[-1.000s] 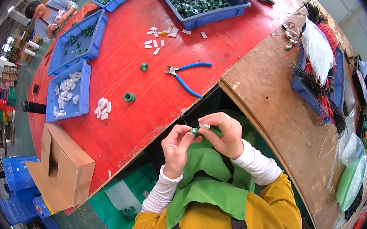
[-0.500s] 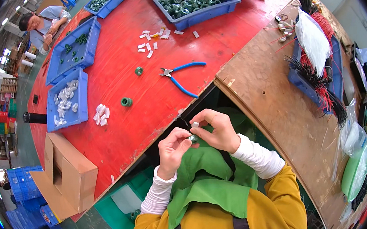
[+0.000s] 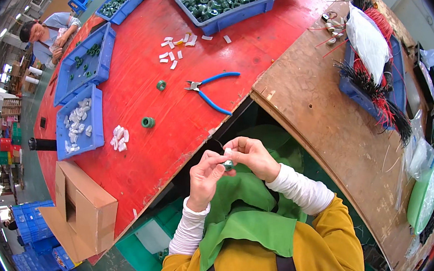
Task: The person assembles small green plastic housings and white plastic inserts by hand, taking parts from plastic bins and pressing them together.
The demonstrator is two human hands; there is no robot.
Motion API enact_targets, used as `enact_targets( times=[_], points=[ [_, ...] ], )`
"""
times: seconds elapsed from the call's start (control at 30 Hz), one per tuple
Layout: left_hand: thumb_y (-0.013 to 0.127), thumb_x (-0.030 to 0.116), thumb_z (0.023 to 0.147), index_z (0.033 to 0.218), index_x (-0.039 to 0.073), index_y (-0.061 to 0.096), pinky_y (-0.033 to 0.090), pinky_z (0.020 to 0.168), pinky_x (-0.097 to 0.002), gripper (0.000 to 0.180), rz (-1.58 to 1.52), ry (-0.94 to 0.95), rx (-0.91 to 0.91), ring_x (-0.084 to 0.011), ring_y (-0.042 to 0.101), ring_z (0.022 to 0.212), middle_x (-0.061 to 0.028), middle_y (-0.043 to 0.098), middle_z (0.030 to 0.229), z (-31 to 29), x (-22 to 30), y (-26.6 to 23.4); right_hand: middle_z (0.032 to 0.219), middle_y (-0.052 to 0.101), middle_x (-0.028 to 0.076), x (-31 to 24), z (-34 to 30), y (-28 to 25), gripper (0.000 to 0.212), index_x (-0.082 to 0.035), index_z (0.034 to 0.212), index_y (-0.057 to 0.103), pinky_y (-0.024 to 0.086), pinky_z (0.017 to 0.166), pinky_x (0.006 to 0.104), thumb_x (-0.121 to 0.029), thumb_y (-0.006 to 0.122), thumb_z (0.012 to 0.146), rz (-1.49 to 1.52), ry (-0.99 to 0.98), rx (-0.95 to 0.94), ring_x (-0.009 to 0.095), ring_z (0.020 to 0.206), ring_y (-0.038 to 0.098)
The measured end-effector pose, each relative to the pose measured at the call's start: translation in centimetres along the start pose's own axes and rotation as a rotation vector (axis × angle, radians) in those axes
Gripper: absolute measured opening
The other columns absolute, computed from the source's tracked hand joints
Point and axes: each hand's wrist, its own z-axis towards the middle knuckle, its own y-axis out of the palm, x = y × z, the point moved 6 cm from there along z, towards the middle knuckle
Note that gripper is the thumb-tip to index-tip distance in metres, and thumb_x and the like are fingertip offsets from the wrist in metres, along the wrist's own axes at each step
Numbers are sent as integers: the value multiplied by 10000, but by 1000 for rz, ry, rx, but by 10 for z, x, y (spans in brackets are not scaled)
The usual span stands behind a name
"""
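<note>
My left hand (image 3: 205,181) pinches a small green ring (image 3: 228,165) between thumb and fingertips, above my green apron (image 3: 249,229). Touching it from the right, my right hand (image 3: 256,159) has its fingers closed on a small white piece (image 3: 228,151), held against the ring's upper side. Fingertips cover much of both items. On the red table top (image 3: 185,137) beyond my hands are one loose green ring (image 3: 147,122) and a second green ring (image 3: 161,86). Blue-handled cutting pliers (image 3: 211,90) lie with their handles spread.
A blue tray (image 3: 212,29) heaped with green rings stands at the back. White pieces fill part of another blue tray (image 3: 97,139), left. A cardboard box (image 3: 97,218) sits at the near-left edge. Wires and a white bag (image 3: 366,45) occupy the wooden table's bin. A co-worker (image 3: 50,36) sits far left.
My right hand has brought the white piece down and left, onto the green ring. The left hand stays nearly in place. The whole view has shifted slightly.
</note>
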Motion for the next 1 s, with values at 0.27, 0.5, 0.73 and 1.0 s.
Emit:
enact_targets(
  times=[0.27,0.5,0.73,1.0],
  points=[
    [554,98,942,1081,-21,623,575,769,-372,196,-247,-81,29,-231,635,902,-80,556,988,-1,-10,-4,941,624,32,-4,-10,9,367,27,1185,558,473,733,242,-179,651,895,-18,-12,-71,81,795,561],
    [542,102,949,1115,-6,596,566,843,-432,205,-433,-56,86,-272,648,980,-144,651,1035,-1,-19,-9,1029,474,27,-11,-19,14,330,6,1213,534,443,814,270,-153,594,930,-313,-349,-208,110,916,496],
    [533,82,949,1126,-5,578,563,851,-441,203,-349,-52,70,-264,656,945,-134,650,1025,-4,-14,-9,946,556,96,-27,-23,17,181,43,1006,595,492,772,315,-106,609,904,-579,-454,-161,167,918,580],
    [560,64,926,1019,-11,554,568,752,-362,120,-285,-327,90,-177,644,828,-70,597,908,2,-9,-8,847,568,124,-42,-28,23,203,16,946,621,472,689,368,-102,679,790,-940,-726,-161,287,806,563]
  ],
)
